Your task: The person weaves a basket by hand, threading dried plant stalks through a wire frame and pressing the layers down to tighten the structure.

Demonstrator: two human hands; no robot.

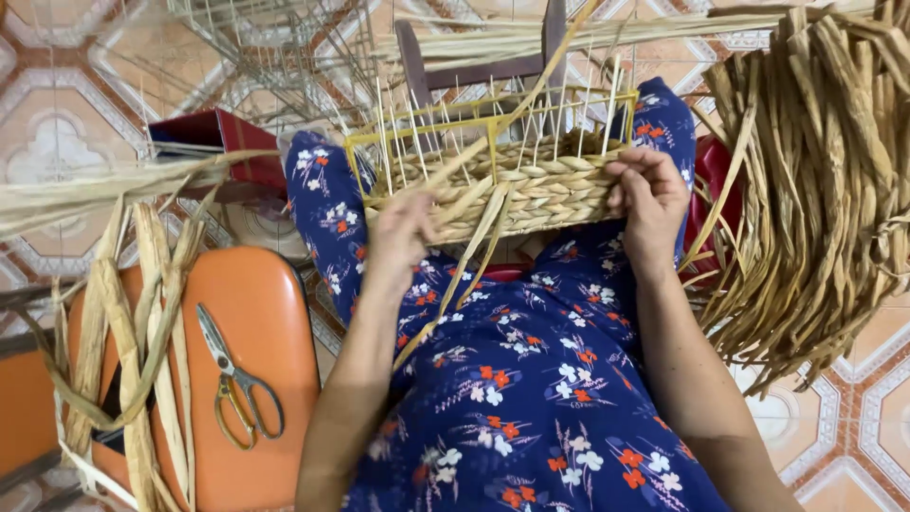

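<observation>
A half-woven basket [531,185] rests on my knees, its yellow wire frame [493,123] and pale upright spokes rising above rows of plaited dried fibre. My left hand [398,237] is blurred at the basket's front left and pinches a loose fibre strand [474,256] that trails down over my lap. My right hand [649,204] grips the woven wall at the basket's right end, fingers curled over the top row. My lap is covered by dark blue floral cloth [531,398].
An orange stool [256,379] at my left carries scissors [232,379] and dried fibre strips [133,332]. A large bundle of dried fibre [825,190] hangs at the right. Bare wire frames [275,57] and a dark wooden chair [474,66] stand behind, on patterned floor tiles.
</observation>
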